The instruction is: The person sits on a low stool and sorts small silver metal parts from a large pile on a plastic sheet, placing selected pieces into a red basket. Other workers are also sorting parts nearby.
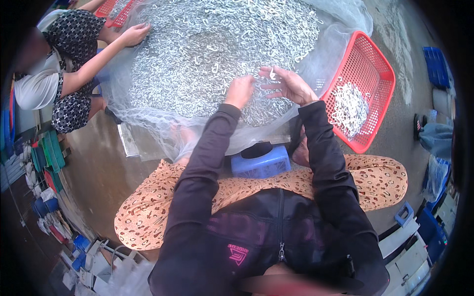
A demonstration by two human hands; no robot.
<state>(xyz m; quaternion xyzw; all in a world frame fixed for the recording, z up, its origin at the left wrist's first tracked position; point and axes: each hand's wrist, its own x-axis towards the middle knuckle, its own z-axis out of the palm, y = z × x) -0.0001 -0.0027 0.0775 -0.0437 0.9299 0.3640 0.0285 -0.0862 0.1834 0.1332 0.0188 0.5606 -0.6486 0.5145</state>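
A wide heap of small silvery pieces that look like tiny fish (173,81) lies on a pale mesh net (148,116) in front of me. Over the heap's near right part, my left hand (240,91) is closed, its fingertips pinched; what they hold, if anything, is hidden. Just to its right is my right hand (291,86), palm turned inward and fingers partly stretched. A small white curled piece (272,74) rests at its fingers. A red perforated basket (380,96) stands at the right, with a pile of similar white pieces (349,109) in its near part.
Another person's hand (136,34) reaches to the heap's far left edge, next to a second red basket (118,14). A blue plastic stool (261,162) stands between my legs. Stacked crates (48,150) line the left, and blue bins (435,66) stand on the right of the wet floor.
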